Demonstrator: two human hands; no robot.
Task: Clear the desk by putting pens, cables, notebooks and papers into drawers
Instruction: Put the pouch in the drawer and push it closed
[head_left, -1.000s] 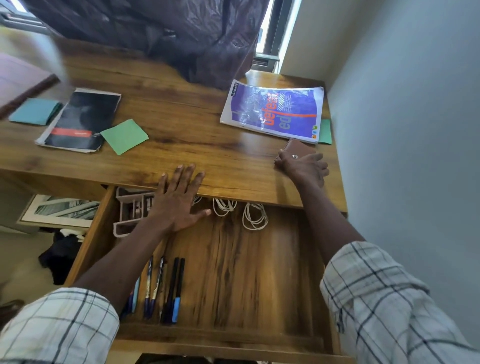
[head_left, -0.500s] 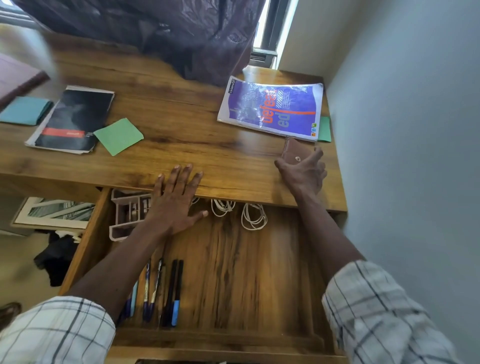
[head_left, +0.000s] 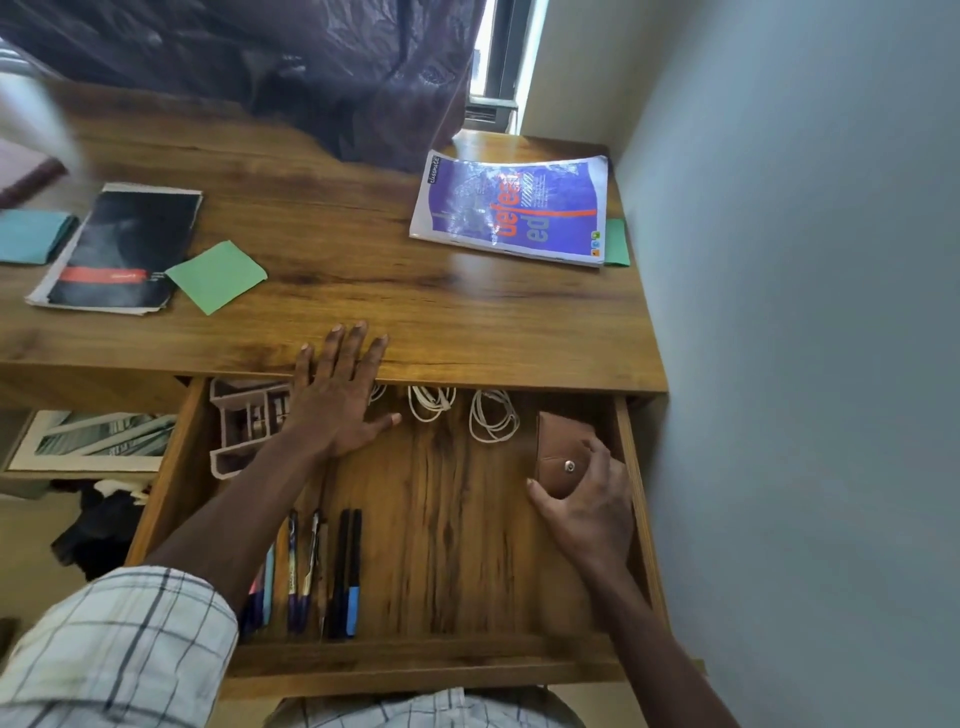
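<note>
Up and left of the drawer (head_left: 441, 662), on the desk (head_left: 363, 249), lie a black notebook (head_left: 122, 249) and a green paper slip (head_left: 215, 275), not yet put away. A divided tray (head_left: 234, 441) sits in the drawer's back left corner, and pens (head_left: 345, 571) lie in a row at its front left. The left hand (head_left: 337, 405) is flat and gripping nothing, its straight fingers resting on the desk edge above the drawer's back. White cables (head_left: 491, 415) coil at the drawer's back middle. Beyond its back right, a purple notebook (head_left: 519, 208) lies on the desk. Low in the drawer's right side, the right hand (head_left: 592, 514) has thumb and fingers curled round a brown snap pouch (head_left: 558, 457); whether it touches the drawer floor I cannot tell. To do this well, lay the pouch flat close to the drawer's right wall, clear of the cables, then loosen the fingers and lift straight up so it doesn't slide, leaving the drawer's middle free for the notebooks
</note>
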